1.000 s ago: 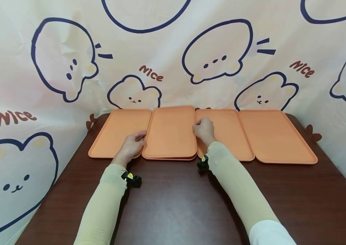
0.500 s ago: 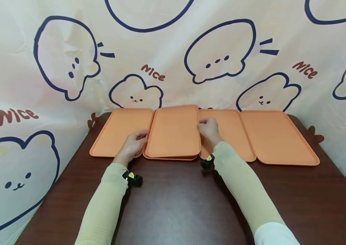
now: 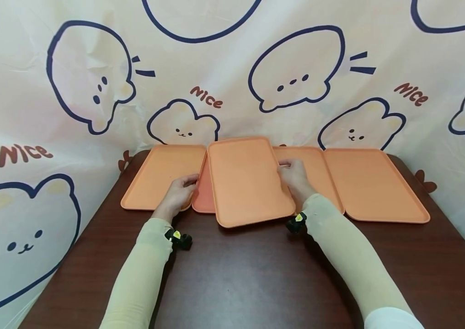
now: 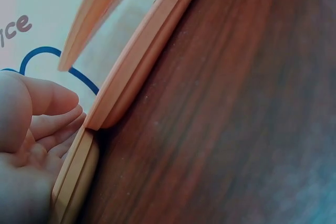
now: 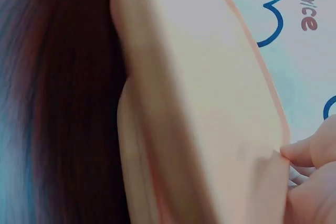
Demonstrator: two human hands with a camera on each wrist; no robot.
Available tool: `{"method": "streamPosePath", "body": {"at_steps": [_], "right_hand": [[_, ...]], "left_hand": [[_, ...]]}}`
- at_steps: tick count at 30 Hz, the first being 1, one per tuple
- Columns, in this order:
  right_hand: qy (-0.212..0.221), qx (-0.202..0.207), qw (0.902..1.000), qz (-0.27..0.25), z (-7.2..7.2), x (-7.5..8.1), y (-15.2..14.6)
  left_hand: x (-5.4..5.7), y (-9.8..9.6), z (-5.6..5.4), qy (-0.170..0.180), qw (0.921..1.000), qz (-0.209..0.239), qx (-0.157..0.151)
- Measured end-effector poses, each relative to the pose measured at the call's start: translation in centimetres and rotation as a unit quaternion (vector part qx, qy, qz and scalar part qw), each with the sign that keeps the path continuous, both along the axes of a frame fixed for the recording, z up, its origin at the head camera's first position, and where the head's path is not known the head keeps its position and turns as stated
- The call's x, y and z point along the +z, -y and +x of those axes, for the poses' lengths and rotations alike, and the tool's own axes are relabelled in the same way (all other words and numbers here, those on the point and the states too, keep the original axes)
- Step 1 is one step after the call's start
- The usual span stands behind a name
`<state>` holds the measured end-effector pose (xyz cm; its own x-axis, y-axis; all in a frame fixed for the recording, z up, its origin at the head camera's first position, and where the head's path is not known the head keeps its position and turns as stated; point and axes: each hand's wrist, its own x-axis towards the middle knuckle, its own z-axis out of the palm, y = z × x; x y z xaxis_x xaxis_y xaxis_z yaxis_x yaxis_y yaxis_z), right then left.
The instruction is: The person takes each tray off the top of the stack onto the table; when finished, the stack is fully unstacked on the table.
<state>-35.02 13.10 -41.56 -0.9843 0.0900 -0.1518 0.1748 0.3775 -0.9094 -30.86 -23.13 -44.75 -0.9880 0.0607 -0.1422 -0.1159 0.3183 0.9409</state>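
My right hand (image 3: 296, 178) pinches the right edge of an orange tray (image 3: 250, 183), thumb on its upper face. That tray is raised and tilted, its near edge swung toward me. In the right wrist view the thumb and fingers (image 5: 302, 153) grip its rim. Beneath it a pinkish-orange tray (image 3: 203, 194) lies on the table, partly covered. My left hand (image 3: 178, 194) is at that lower tray's left edge, over the leftmost tray (image 3: 160, 176), fingers loosely bent around nothing. From the left wrist view I cannot tell whether its fingertips touch the lower tray (image 4: 134, 59).
Two more orange trays lie to the right: one (image 3: 310, 160) partly behind my right hand, the other (image 3: 374, 183) at the far right. All stand along the back of the dark wooden table (image 3: 232, 274). A printed cloth (image 3: 232, 68) hangs behind.
My right hand has lifted the upper tray off the lower one and drawn it rightward and toward me. More of the pinkish lower tray shows. My left hand has stayed almost still.
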Motion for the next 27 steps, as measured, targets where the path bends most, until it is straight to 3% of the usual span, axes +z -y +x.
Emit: {"method": "streamPosePath", "body": {"at_steps": [6,11,27], "right_hand": [[-0.036,0.039,0.9972,0.053,0.9,0.9,-0.7],[-0.042,0.075,0.9929,0.082,1.4,1.2,-1.4],[-0.101,0.143,0.9767,0.125,2.8,1.7,-2.3]], "left_hand": [[0.1,0.1,-0.1,0.015,0.9999,-0.002,0.007],[0.0,0.1,-0.1,0.008,1.0,0.002,0.003],[-0.3,-0.1,0.0,-0.008,0.9996,0.025,-0.006]]}}
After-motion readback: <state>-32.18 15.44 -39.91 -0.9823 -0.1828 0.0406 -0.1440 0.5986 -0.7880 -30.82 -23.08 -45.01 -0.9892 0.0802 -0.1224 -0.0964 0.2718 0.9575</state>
